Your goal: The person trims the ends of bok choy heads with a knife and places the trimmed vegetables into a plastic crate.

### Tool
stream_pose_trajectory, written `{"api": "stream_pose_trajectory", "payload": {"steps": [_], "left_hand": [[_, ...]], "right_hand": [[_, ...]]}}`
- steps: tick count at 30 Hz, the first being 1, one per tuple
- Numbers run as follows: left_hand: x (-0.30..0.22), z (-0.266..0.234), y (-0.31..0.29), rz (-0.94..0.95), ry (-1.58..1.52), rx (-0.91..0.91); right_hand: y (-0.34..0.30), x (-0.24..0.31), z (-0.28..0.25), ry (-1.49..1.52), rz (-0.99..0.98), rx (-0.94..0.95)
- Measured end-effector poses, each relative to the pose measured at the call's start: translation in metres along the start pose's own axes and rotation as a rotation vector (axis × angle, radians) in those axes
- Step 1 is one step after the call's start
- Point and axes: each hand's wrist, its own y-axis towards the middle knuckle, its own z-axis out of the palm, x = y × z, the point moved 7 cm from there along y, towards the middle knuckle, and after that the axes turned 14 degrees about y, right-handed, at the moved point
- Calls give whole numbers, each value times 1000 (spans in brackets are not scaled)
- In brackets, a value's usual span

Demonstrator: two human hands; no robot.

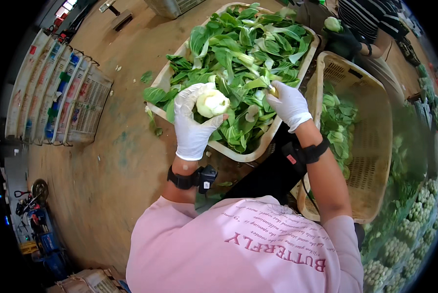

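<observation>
My left hand (188, 124), in a white glove, is closed around a head of bok choy (213, 103) with its pale, cut base turned up toward me. To the right, my right hand (291, 105), also gloved in white, has its fingers pinched together. A small yellowish bit shows at its fingertips, beside a leafy stalk, too small to name. Both hands are above a pale plastic crate (247, 157) heaped with loose green bok choy leaves (233, 53).
Right of this crate stands a second crate (383, 166) with bok choy (337, 119) along its left side. A co-worker's dark-gloved hand (343, 41) holds another head beyond it. Stacked crates (57, 93) stand at left; bagged bok choy (400, 241) lies at lower right.
</observation>
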Motion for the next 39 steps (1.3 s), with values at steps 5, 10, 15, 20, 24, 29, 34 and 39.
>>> {"api": "stream_pose_trajectory", "payload": {"steps": [5,10,15,20,24,29,34,39], "left_hand": [[28,22,-15,-222,-224,58],[25,25,-14,-278,-280,251],[42,21,-17,-485,-873,287],[49,38,-25,-649,-1237,340],[52,47,-31,-597,-692,286],[29,58,-26,-382,-519,419],[22,60,-21,-256,-375,431],[27,63,-28,-335,-334,598]], "right_hand": [[-24,66,41,926,-119,340],[-7,69,39,465,-344,282],[22,17,-8,245,-312,-385],[4,8,19,605,-201,-230],[-12,8,44,773,-56,-9],[-16,26,61,981,-175,343],[-12,17,60,958,-159,352],[-16,19,59,866,-152,387]]}}
